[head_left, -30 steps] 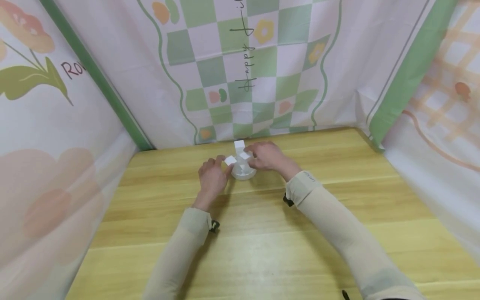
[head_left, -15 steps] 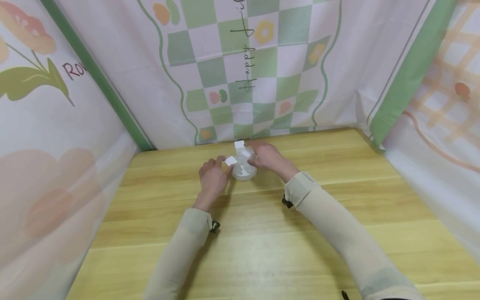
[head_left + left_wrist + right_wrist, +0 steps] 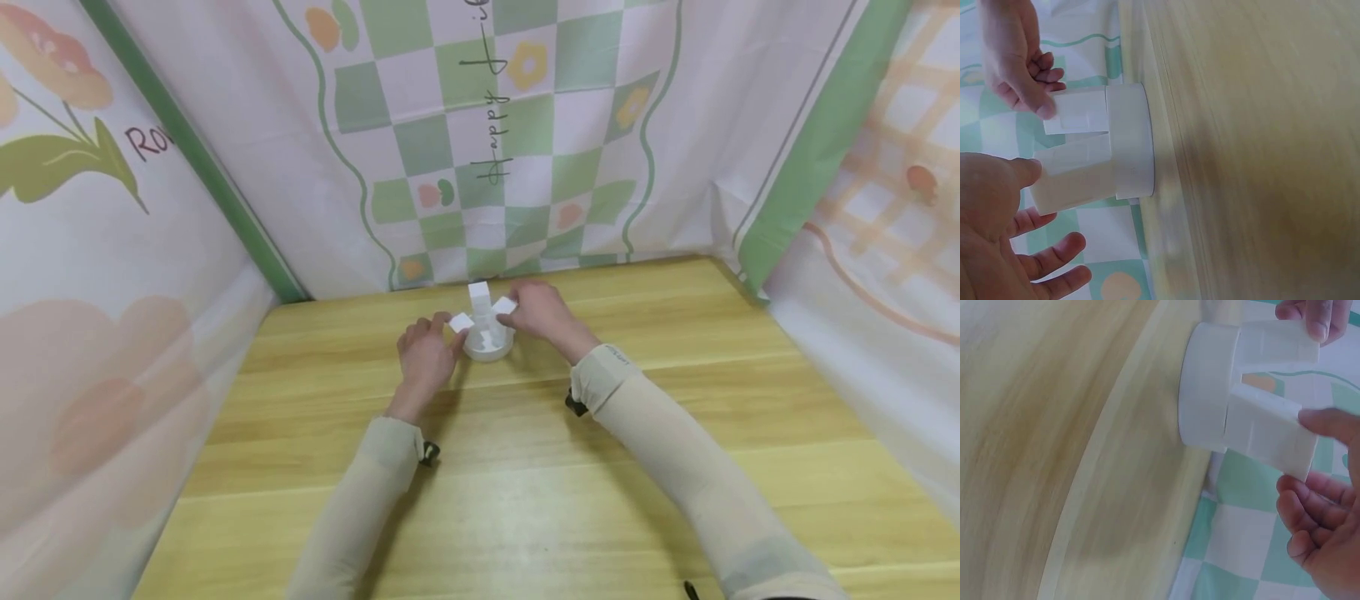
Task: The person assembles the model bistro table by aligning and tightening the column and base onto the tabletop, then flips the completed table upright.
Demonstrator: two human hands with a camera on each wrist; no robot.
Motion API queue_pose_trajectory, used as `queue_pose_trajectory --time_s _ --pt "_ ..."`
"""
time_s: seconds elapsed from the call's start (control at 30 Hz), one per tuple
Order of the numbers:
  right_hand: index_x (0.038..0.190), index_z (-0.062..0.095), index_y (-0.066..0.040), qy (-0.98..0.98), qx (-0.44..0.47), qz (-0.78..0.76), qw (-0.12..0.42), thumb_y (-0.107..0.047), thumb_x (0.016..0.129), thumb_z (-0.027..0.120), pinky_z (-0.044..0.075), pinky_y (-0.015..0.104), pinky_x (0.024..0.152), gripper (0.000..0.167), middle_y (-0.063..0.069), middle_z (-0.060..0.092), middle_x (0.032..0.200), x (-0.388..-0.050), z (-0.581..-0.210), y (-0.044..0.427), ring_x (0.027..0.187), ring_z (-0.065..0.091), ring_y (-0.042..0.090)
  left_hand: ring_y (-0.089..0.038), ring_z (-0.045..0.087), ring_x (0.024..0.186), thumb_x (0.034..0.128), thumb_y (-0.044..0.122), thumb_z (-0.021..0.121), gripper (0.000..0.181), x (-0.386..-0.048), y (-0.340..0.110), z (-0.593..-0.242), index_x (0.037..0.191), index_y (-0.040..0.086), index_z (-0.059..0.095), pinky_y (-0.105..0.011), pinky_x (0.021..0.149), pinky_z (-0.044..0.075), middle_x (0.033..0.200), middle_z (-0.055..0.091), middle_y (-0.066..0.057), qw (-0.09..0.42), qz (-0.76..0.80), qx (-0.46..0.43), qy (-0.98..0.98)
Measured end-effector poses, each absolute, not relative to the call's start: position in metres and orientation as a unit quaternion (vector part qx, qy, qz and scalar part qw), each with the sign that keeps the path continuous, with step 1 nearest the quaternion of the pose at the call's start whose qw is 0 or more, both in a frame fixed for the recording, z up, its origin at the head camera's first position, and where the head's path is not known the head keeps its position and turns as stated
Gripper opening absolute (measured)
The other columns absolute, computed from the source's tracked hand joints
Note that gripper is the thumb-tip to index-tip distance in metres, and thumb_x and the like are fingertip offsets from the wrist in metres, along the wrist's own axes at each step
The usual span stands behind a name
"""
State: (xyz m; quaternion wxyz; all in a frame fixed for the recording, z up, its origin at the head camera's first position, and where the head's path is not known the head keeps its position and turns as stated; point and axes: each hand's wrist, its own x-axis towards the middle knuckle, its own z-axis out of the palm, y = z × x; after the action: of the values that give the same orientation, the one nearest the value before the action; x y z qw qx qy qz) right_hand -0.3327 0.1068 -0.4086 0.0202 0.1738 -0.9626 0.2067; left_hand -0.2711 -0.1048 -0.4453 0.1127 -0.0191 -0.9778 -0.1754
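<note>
A white, round, shallow base (image 3: 487, 353) stands on the table, with three white square-ended blocks rising from it. The left block (image 3: 1075, 178) leans outward. My left hand (image 3: 425, 354) pinches its upper end between thumb and index finger, the other fingers spread loosely. The right block (image 3: 1269, 431) also tilts outward. Its top is pinched between the thumb and fingers of my right hand (image 3: 543, 312). A third block (image 3: 479, 293) stands upright at the back in the head view, touched by neither hand. How the blocks join the base is hidden inside the rim.
The wooden table (image 3: 495, 483) extends around the base. A checked cloth curtain (image 3: 525, 158) hangs close behind it at the table's back edge. Further printed cloth walls stand at left and right. A small dark object (image 3: 691, 590) shows at the front edge.
The right block has moved outward to the right, away from the middle, with my right hand holding its top. My left hand and the left block have stayed almost still.
</note>
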Motion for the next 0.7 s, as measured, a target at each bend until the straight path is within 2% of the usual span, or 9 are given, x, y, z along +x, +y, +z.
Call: queue_pose_trajectory --time_s 0.13,0.2,0.27,0.37,0.47,0.53,0.7 --pt "0.135 0.059 -0.006 -0.956 0.217 0.197 0.022 -0.028 0.082 0.071 0.053 0.046 0.094 0.059 0.015 0.071 0.119 -0.332 -0.409 0.112 0.101 0.067 0.031 -0.034 0.057 0.108 0.0993 0.055 0.051 0.052 -0.270 -0.105 -0.445 0.137 0.019 0.053 -0.048 0.098 0.044 0.117 0.061 -0.015 0.117 -0.180 -0.019 -0.976" --pt "0.135 0.060 -0.006 -0.954 0.232 0.190 0.021 -0.024 0.080 0.068 0.054 0.046 0.090 0.059 0.015 0.072 0.114 -0.332 -0.408 0.115 0.096 0.067 0.030 -0.035 0.057 0.108 0.0991 0.055 0.052 0.052 -0.269 -0.105 -0.445 0.136 0.019 0.054 -0.048 0.098 0.044 0.117 0.061 -0.016 0.120 -0.183 -0.020 -0.976" --pt "0.130 0.063 -0.003 -0.954 0.232 0.188 0.020 -0.025 0.080 0.069 0.054 0.046 0.087 0.055 0.016 0.073 0.106 -0.331 -0.407 0.117 0.091 0.067 0.030 -0.035 0.057 0.108 0.0989 0.055 0.052 0.051 -0.269 -0.105 -0.445 0.135 0.018 0.054 -0.048 0.097 0.045 0.116 0.062 -0.015 0.124 -0.182 -0.022 -0.975" --pt "0.114 0.066 -0.004 -0.962 0.211 0.174 0.018 -0.037 0.083 0.074 0.053 0.045 0.083 0.046 0.013 0.072 0.093 -0.330 -0.406 0.119 0.086 0.065 0.030 -0.035 0.057 0.106 0.0987 0.054 0.054 0.051 -0.269 -0.105 -0.445 0.135 0.018 0.055 -0.048 0.096 0.045 0.115 0.062 -0.016 0.130 -0.181 -0.025 -0.975" --pt "0.102 0.063 -0.007 -0.967 0.194 0.162 0.014 -0.049 0.082 0.076 0.053 0.043 0.082 0.048 0.010 0.069 0.091 -0.329 -0.406 0.119 0.086 0.064 0.030 -0.035 0.058 0.105 0.0984 0.053 0.054 0.051 -0.268 -0.104 -0.445 0.135 0.017 0.055 -0.048 0.095 0.046 0.114 0.063 -0.016 0.137 -0.180 -0.028 -0.974" --pt "0.109 0.063 -0.006 -0.965 0.206 0.163 0.014 -0.045 0.083 0.077 0.054 0.044 0.084 0.049 0.012 0.070 0.098 -0.327 -0.405 0.119 0.090 0.065 0.030 -0.035 0.058 0.104 0.0984 0.053 0.055 0.051 -0.269 -0.104 -0.444 0.135 0.017 0.056 -0.048 0.095 0.046 0.113 0.063 -0.017 0.140 -0.180 -0.030 -0.973" --pt "0.135 0.059 -0.009 -0.950 0.283 0.132 0.028 -0.023 0.081 0.077 0.054 0.048 0.093 0.058 0.017 0.068 0.120 -0.323 -0.402 0.122 0.106 0.066 0.033 -0.035 0.058 0.105 0.0987 0.053 0.054 0.051 -0.269 -0.105 -0.444 0.134 0.017 0.056 -0.049 0.095 0.047 0.114 0.063 -0.017 0.138 -0.179 -0.029 -0.974"
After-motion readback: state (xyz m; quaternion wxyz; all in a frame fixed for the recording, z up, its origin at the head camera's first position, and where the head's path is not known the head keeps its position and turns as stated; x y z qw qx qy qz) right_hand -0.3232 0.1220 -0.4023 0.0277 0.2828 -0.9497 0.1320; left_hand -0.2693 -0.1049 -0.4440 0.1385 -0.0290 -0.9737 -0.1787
